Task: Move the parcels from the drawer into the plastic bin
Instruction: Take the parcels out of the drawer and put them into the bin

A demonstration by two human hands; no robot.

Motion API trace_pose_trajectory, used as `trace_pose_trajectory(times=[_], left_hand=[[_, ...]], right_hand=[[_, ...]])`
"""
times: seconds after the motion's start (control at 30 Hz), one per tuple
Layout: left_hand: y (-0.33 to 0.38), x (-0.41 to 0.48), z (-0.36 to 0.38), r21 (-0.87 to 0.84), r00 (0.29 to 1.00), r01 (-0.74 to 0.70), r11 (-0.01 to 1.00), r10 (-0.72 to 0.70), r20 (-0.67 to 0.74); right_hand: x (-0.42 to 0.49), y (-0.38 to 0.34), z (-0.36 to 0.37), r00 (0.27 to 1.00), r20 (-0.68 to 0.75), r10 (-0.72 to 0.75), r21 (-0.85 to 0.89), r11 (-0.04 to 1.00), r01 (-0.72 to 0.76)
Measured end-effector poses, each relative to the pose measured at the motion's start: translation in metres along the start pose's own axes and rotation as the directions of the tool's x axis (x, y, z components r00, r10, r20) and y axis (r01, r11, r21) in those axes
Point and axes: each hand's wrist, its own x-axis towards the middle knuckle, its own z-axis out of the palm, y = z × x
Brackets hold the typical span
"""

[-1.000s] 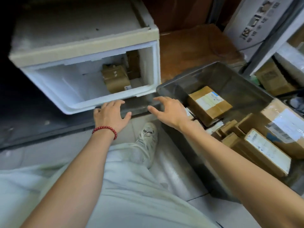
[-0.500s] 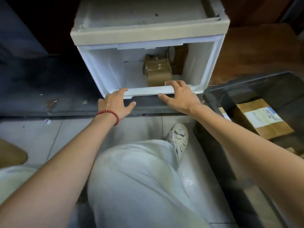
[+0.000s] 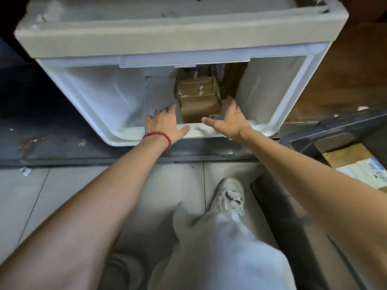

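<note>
A white plastic drawer point(image 3: 117, 135) stands open in front of me. Brown cardboard parcels point(image 3: 199, 101) are stacked at its back, right of the middle. My left hand point(image 3: 165, 124), with a red bead bracelet on the wrist, reaches over the front rim to the left of the nearest parcel, fingers apart. My right hand point(image 3: 228, 120) is spread on that parcel's right side. Neither hand grips the box. The dark plastic bin point(image 3: 335, 130) sits at the right edge, with a labelled parcel point(image 3: 360, 164) in it.
The drawer cabinet's beige top point(image 3: 167, 36) overhangs the opening. A dark metal sill point(image 3: 62, 147) runs under the drawer. My bent leg and white shoe point(image 3: 228, 197) lie on the tiled floor between drawer and bin. A brown wooden surface point(image 3: 345, 80) is at the right.
Both hands have gone from the drawer's front rim into the drawer, to either side of the nearest parcel. The view has moved closer, and the bin has slid toward the right edge.
</note>
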Motion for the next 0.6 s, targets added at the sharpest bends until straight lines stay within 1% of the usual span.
trace_pose_trajectory(times=[0.03, 0.1, 0.13, 0.2, 0.27, 0.37, 0.47, 0.6], left_hand=[[0.001, 0.008, 0.000, -0.128, 0.999, 0.045, 0.991, -0.043, 0.017], [0.001, 0.022, 0.002, -0.413, 0.991, 0.129, 0.901, -0.104, 0.083], [0.001, 0.028, 0.004, -0.511, 0.989, 0.147, 0.847, -0.106, 0.108], [0.000, 0.037, 0.006, -0.617, 0.988, 0.145, 0.773, -0.083, 0.129], [-0.003, 0.040, 0.003, -0.643, 0.986, 0.161, 0.749, -0.097, 0.135], [-0.012, 0.033, -0.004, -0.605, 0.983, 0.177, 0.777, -0.108, 0.149], [-0.019, 0.021, -0.015, -0.648, 0.991, 0.128, 0.751, -0.079, 0.104], [-0.022, 0.000, -0.034, -0.672, 0.990, 0.136, 0.728, -0.126, 0.063]], right_hand=[[0.005, 0.001, -0.002, 1.000, -0.015, -0.009, 0.034, 0.999, 0.010], [0.014, 0.000, -0.003, 1.000, -0.025, -0.016, 0.086, 0.996, 0.018], [0.018, 0.000, -0.001, 1.000, -0.026, -0.006, 0.115, 0.993, 0.009], [0.025, -0.005, 0.004, 0.999, -0.009, 0.045, 0.230, 0.972, -0.041], [0.030, -0.008, 0.010, 0.997, 0.023, 0.076, 0.344, 0.936, -0.079], [0.031, -0.013, 0.013, 0.996, 0.077, 0.038, 0.416, 0.907, -0.067], [0.025, -0.022, 0.014, 0.994, 0.103, 0.030, 0.487, 0.870, -0.077], [0.000, -0.036, 0.018, 0.988, 0.155, 0.002, 0.621, 0.777, -0.099]])
